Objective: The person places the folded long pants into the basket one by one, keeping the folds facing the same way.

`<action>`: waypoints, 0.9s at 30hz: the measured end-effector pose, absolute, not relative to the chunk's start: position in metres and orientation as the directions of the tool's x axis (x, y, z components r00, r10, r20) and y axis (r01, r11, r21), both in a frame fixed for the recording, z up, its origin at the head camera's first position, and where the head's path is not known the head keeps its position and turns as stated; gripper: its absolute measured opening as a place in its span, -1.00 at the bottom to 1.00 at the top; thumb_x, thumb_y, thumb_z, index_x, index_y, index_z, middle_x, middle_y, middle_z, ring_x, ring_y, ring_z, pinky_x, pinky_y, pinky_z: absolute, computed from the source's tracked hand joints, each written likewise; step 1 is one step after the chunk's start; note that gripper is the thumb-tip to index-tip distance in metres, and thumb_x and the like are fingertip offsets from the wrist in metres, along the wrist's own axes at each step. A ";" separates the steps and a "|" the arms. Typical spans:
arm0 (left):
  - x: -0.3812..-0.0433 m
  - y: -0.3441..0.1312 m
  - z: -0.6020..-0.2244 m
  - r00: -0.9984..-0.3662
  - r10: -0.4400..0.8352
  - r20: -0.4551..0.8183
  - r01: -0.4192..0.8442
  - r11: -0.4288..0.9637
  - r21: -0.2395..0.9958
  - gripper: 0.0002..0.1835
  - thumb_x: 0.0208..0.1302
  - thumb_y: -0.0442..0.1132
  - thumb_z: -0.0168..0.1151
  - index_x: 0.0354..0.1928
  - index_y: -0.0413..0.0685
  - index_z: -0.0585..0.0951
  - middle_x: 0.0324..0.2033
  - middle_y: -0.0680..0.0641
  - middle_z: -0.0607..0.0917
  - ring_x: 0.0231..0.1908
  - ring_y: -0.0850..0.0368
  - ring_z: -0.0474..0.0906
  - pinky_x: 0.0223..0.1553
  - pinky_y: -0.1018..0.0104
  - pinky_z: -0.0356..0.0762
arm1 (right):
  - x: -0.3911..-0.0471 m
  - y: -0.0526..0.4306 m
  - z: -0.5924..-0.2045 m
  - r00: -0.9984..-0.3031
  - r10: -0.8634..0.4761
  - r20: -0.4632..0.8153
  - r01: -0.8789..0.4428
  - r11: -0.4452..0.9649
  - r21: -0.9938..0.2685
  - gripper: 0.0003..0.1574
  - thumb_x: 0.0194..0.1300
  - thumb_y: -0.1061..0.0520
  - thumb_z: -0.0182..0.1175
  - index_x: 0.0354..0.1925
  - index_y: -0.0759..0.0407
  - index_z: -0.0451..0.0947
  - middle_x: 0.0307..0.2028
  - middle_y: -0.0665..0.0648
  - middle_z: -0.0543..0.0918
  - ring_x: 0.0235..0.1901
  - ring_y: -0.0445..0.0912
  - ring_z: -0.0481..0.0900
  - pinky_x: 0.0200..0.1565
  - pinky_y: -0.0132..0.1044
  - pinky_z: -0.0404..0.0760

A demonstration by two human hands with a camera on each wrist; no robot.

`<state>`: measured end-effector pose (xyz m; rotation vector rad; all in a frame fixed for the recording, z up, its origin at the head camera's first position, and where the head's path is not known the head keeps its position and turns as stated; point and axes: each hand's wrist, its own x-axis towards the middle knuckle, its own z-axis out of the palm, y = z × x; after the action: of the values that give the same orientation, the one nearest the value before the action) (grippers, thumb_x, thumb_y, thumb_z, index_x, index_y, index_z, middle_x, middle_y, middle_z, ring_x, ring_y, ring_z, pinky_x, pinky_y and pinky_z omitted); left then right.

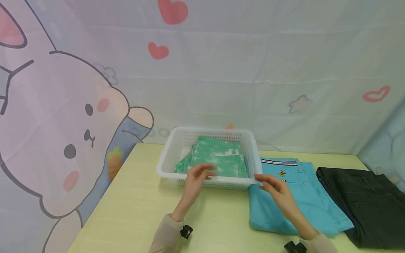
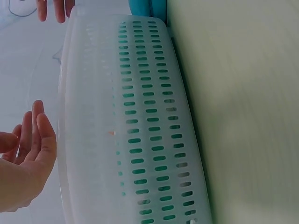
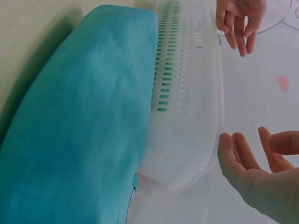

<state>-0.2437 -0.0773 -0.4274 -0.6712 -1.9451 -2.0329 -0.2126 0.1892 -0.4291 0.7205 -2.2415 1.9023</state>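
"Where was the green cloth (image 1: 221,158)?"
"Inside the basket (image 1: 164,170); left hand (image 1: 196,179) hung at seven o'clock, right hand (image 1: 277,191) at four, fingers relaxed, empty."
"Best technique?"
"Gentle, flat-palmed smoothing likely suited it."

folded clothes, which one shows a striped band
The light-blue garment, between the basket and black garment: stripes run along its top edge. The black garment and green clothing show none.

One pale yellow table (image 1: 148,196) carries one white perforated plastic basket (image 1: 234,180) near its far edge, holding one folded bundle of mottled green-and-white cloth (image 1: 218,154); one folded bright-blue garment (image 1: 316,200); and, at the right edge, one folded black garment (image 1: 370,207). Two bare hands (image 1: 195,177) (image 1: 278,189), two black wrist devices (image 1: 186,231) and three red printed hearts (image 1: 174,12) show.
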 end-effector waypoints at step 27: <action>-0.233 -0.055 -0.428 -0.845 0.343 0.411 0.444 0.020 0.896 -0.77 0.30 -0.39 -0.07 -0.14 -0.39 0.52 -0.21 -0.38 0.61 -0.29 -0.25 0.60 -0.38 0.17 0.58 | -0.198 0.206 -0.432 -0.941 -0.268 0.206 -0.274 0.249 -0.929 -0.54 0.36 0.12 -0.10 0.09 0.41 0.34 -0.10 -0.30 0.52 -0.08 -0.43 0.49 -0.11 -0.35 0.57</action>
<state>-0.2325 -0.0545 -0.4281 -0.8455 -2.1859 -1.9721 -0.1976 0.2059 -0.4324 0.5381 -2.4788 1.8448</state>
